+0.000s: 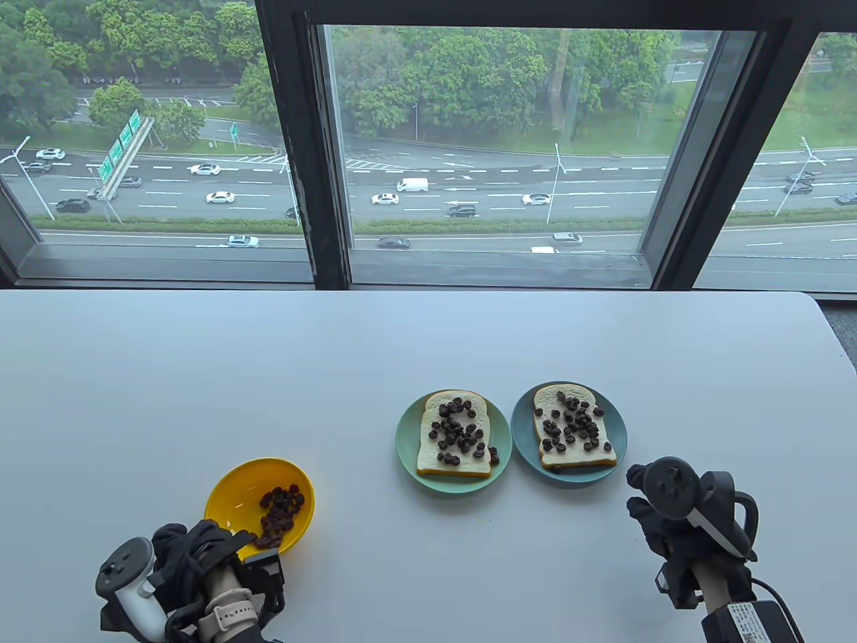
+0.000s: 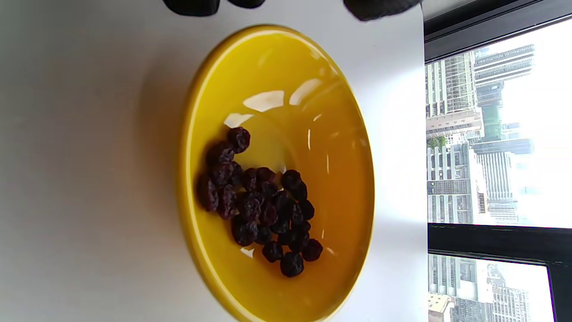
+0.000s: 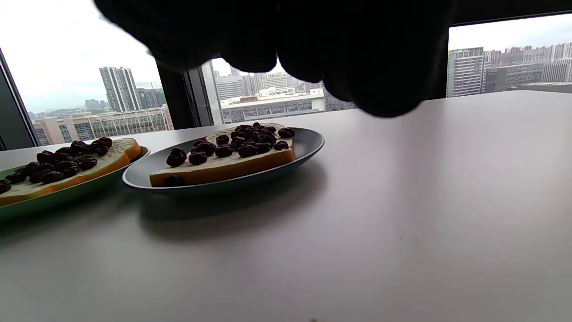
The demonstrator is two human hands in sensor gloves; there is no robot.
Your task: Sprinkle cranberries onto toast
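Note:
A yellow bowl [image 1: 231,492] at the near left holds a small heap of dark dried cranberries [image 1: 281,509]; the left wrist view shows the bowl [image 2: 286,67] and cranberries [image 2: 259,205] close up. My left hand [image 1: 224,542] sits at the bowl's near rim, its fingertips [image 2: 380,6] apart and holding nothing. Two toast slices covered with cranberries lie on a green plate [image 1: 408,435] and a blue plate [image 1: 616,429]. My right hand [image 1: 646,519] is just near-right of the blue plate [image 3: 308,143], its fingers [image 3: 357,67] loosely curled, with nothing seen in them.
The white table [image 1: 201,375] runs back to a large window. Its right edge [image 1: 837,341] lies beyond the blue plate. The two plates sit side by side, almost touching. A cable [image 1: 776,593] trails from my right wrist.

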